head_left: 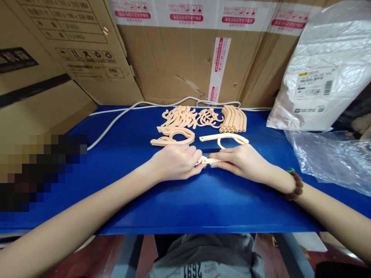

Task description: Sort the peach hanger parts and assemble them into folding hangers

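Close together over the middle of the blue table, my left hand (182, 162) and my right hand (243, 162) are both closed on a small beige plastic piece of a folding clothes hanger (206, 160). Its two parts meet between my fingertips; most of it is hidden by the fingers. Just beyond my left hand lie folded hangers (174, 141). A hanger arm with a curved piece (226, 136) rests beyond my right hand. Farther back are a pile of curved beige pieces (181, 117), a small heap of hooks (209, 117) and a neat stack of hanger arms (234, 119).
Cardboard boxes (179, 58) stand along the back, with another box (84, 34) at left. A white cable (121, 112) runs behind the parts. At right are a white parcel bag (315, 77) and clear plastic wrap (330, 158). The blue table's front edge (185, 227) lies near my body.
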`<action>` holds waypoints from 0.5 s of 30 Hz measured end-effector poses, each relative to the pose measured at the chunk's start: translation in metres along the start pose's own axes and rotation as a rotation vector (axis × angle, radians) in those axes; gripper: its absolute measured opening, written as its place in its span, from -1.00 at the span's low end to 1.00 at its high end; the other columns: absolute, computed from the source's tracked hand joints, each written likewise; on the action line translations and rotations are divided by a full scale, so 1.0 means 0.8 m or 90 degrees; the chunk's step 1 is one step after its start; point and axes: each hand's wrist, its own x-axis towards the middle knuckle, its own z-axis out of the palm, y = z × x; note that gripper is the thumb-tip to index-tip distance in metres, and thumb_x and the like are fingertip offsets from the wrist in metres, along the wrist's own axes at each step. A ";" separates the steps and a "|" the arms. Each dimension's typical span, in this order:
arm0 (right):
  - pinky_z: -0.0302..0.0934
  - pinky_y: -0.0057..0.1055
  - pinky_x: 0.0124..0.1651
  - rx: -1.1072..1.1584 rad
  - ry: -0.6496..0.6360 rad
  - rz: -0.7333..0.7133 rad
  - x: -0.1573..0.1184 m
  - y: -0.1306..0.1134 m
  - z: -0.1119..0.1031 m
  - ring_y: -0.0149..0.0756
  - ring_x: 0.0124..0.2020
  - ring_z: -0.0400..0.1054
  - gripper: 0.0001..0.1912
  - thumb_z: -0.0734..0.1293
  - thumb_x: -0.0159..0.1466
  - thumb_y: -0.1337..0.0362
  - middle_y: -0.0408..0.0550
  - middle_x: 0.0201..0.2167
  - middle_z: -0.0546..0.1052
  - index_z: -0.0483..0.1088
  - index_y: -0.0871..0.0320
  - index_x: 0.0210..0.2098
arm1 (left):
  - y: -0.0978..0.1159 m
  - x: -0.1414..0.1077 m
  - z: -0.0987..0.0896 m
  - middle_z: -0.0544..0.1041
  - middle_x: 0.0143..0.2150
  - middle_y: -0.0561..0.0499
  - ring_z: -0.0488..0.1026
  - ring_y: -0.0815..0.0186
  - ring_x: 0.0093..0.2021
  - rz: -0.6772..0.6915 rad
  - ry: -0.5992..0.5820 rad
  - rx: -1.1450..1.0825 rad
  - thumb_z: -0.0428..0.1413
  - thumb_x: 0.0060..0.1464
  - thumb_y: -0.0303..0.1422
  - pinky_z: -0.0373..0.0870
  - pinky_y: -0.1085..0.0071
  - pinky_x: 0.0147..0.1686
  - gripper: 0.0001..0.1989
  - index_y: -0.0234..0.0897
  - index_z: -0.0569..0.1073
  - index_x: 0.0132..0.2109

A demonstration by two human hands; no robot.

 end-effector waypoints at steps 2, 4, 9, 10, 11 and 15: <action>0.25 -0.45 -0.28 0.009 0.000 0.001 0.000 0.001 0.000 -0.29 -0.27 0.54 -0.64 0.17 0.45 0.13 -0.06 -0.17 0.64 0.51 0.15 0.01 | 0.000 0.000 0.000 0.43 -0.55 0.04 0.45 0.31 -0.54 -0.001 0.003 -0.002 -0.04 0.28 -0.26 0.19 0.41 -0.56 -0.67 -0.27 0.36 -0.44; 0.25 -0.46 -0.30 0.005 0.000 0.003 0.000 0.001 0.000 -0.29 -0.27 0.54 -0.63 0.16 0.46 0.12 -0.06 -0.17 0.64 0.51 0.14 0.01 | -0.001 0.000 0.001 0.43 -0.56 0.04 0.45 0.31 -0.55 -0.002 0.004 -0.004 -0.04 0.28 -0.26 0.19 0.40 -0.57 -0.66 -0.27 0.36 -0.45; 0.25 -0.45 -0.31 -0.005 -0.003 0.011 0.000 0.000 0.001 -0.28 -0.27 0.54 -0.61 0.14 0.46 0.10 -0.05 -0.17 0.64 0.51 0.14 0.01 | -0.001 -0.001 0.003 0.42 -0.58 0.05 0.44 0.32 -0.57 -0.002 0.016 -0.003 -0.02 0.26 -0.25 0.17 0.40 -0.58 -0.67 -0.27 0.36 -0.46; 0.25 -0.46 -0.30 -0.001 -0.004 0.012 0.000 0.000 0.001 -0.29 -0.27 0.54 -0.61 0.14 0.46 0.10 -0.04 -0.17 0.64 0.51 0.14 0.01 | 0.000 -0.001 0.004 0.42 -0.58 0.05 0.44 0.32 -0.57 -0.003 0.019 0.000 -0.01 0.26 -0.25 0.17 0.40 -0.58 -0.67 -0.27 0.36 -0.46; 0.25 -0.46 -0.29 0.002 -0.004 0.014 0.000 0.000 0.001 -0.29 -0.27 0.54 -0.61 0.15 0.46 0.10 -0.04 -0.17 0.64 0.51 0.14 0.01 | 0.000 -0.002 0.004 0.42 -0.58 0.05 0.43 0.32 -0.57 -0.005 0.022 0.002 0.00 0.25 -0.25 0.16 0.40 -0.59 -0.68 -0.27 0.36 -0.46; 0.26 -0.47 -0.30 0.011 0.001 0.012 0.001 0.000 0.001 -0.31 -0.27 0.54 -0.62 0.16 0.46 0.11 -0.04 -0.15 0.63 0.50 0.14 0.02 | 0.000 -0.002 0.003 0.42 -0.58 0.04 0.42 0.32 -0.57 -0.010 0.018 -0.003 0.02 0.24 -0.25 0.15 0.41 -0.59 -0.68 -0.28 0.36 -0.46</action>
